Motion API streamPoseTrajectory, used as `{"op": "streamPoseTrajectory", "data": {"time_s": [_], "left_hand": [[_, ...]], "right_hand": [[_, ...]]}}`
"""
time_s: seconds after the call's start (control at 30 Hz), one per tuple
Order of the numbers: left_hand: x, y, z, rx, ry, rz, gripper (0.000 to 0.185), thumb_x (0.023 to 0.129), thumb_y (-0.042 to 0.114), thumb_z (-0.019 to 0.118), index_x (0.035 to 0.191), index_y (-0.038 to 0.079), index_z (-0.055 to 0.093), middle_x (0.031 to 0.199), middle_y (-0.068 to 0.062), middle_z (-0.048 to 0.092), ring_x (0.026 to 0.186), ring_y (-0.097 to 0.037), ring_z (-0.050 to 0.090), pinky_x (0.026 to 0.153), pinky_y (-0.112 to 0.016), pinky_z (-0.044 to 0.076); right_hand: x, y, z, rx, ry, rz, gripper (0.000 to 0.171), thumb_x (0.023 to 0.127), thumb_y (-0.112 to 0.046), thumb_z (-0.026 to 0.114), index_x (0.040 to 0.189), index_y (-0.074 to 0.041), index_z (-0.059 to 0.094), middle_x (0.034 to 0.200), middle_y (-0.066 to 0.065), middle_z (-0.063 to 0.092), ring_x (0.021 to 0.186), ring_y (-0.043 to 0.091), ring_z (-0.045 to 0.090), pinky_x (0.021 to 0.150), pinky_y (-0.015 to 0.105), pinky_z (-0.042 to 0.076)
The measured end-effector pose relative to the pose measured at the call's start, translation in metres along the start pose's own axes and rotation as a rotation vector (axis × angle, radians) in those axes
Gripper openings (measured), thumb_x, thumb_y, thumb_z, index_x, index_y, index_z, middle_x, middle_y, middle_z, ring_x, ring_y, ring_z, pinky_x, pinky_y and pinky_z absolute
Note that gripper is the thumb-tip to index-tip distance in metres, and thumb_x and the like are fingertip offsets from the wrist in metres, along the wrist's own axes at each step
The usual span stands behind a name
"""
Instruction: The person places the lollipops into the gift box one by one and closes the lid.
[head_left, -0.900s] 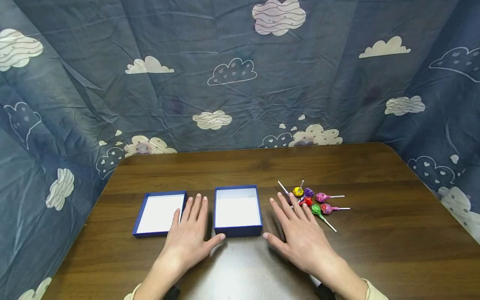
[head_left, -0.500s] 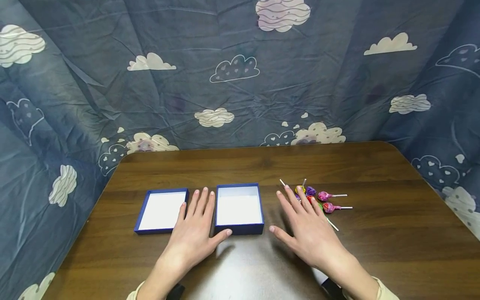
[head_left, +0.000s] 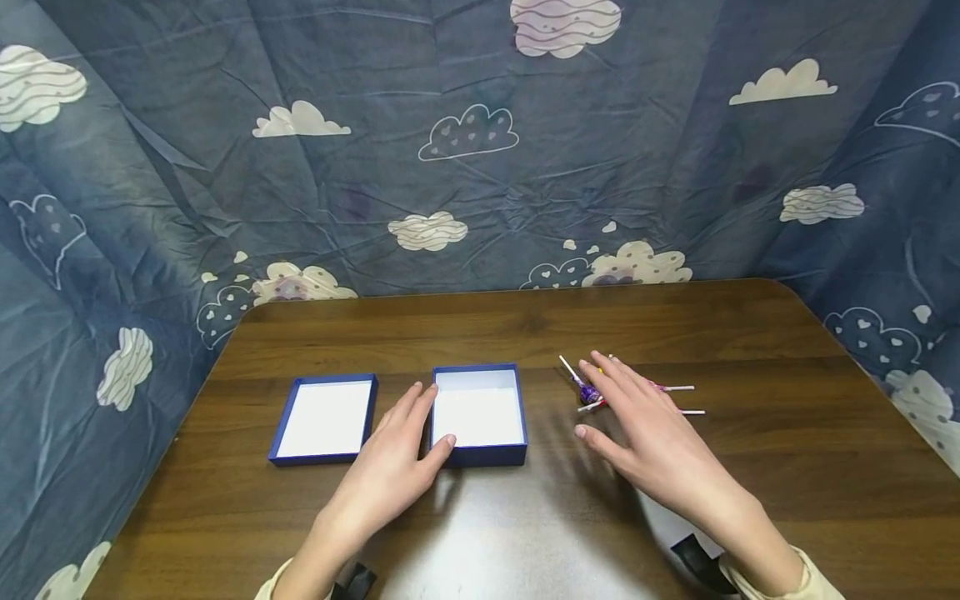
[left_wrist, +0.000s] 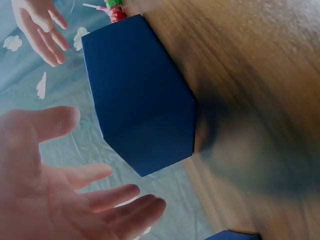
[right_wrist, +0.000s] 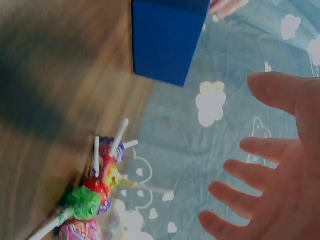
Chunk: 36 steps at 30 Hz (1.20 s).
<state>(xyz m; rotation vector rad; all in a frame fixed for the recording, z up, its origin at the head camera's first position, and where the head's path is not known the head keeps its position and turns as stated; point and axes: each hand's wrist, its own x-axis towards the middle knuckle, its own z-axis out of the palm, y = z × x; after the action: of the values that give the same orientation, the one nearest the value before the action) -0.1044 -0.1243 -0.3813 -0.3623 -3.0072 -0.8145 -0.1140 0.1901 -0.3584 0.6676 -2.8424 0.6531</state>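
Note:
My left hand hovers at the left side of an open blue box with a white inside. In the left wrist view its fingers are spread and hold nothing, and a gap shows between them and the blue box. Over a cluster of wrapped lollipops hangs my right hand, which hides most of them in the head view. The right wrist view shows its fingers loosely extended, apart from the lollipops. A green-wrapped lollipop lies among red, yellow, purple and pink ones there.
A shallow blue lid with a white inside lies left of the box. All of it rests on a brown wooden table. Behind the table hangs a blue cloth printed with clouds.
My right hand has turned thumb-up somewhat and shifted right, now covering more of the lollipops. The left hand has tilted similarly beside the box. The box and lid stay in place.

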Motion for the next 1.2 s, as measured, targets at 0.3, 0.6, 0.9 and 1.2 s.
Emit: {"op": "streamPoseTrajectory", "data": {"time_s": [0.3,0.6,0.9,1.2], "left_hand": [[0.007,-0.006,0.0,-0.143,-0.068,-0.045,0.066,0.093,0.033,0.067,0.15,0.01,0.041,0.152,-0.014,0.038,0.137,-0.033,0.039,0.109,-0.052,0.032],[0.01,-0.009,0.002,-0.281,-0.129,-0.081,0.067,0.095,0.031,0.066,0.152,0.01,0.036,0.151,-0.015,0.038,0.117,-0.032,0.058,0.094,-0.045,0.049],[0.011,-0.009,0.001,-0.3,-0.104,-0.103,0.065,0.094,0.031,0.066,0.15,0.012,0.039,0.15,-0.016,0.041,0.116,-0.033,0.059,0.091,-0.045,0.051],[0.009,-0.009,0.003,-0.305,-0.094,-0.083,0.066,0.094,0.03,0.068,0.15,0.011,0.04,0.149,-0.018,0.042,0.113,-0.034,0.061,0.09,-0.045,0.051]], "right_hand": [[-0.001,0.017,-0.026,0.212,0.016,-0.014,0.047,0.095,-0.025,0.067,0.14,-0.019,0.052,0.139,0.004,0.053,0.123,0.025,0.051,0.097,0.043,0.043],[-0.003,0.04,-0.033,0.228,-0.027,0.068,0.022,0.095,-0.013,0.066,0.117,-0.014,0.066,0.11,0.001,0.068,0.091,0.014,0.066,0.074,0.033,0.053],[0.001,0.057,-0.031,0.211,-0.144,0.17,0.017,0.096,-0.015,0.064,0.111,-0.01,0.068,0.102,0.003,0.069,0.092,0.019,0.065,0.076,0.037,0.05],[-0.001,0.067,-0.025,0.234,-0.255,0.207,0.017,0.092,-0.008,0.06,0.107,-0.006,0.068,0.097,0.004,0.069,0.083,0.017,0.061,0.066,0.031,0.048]]}}
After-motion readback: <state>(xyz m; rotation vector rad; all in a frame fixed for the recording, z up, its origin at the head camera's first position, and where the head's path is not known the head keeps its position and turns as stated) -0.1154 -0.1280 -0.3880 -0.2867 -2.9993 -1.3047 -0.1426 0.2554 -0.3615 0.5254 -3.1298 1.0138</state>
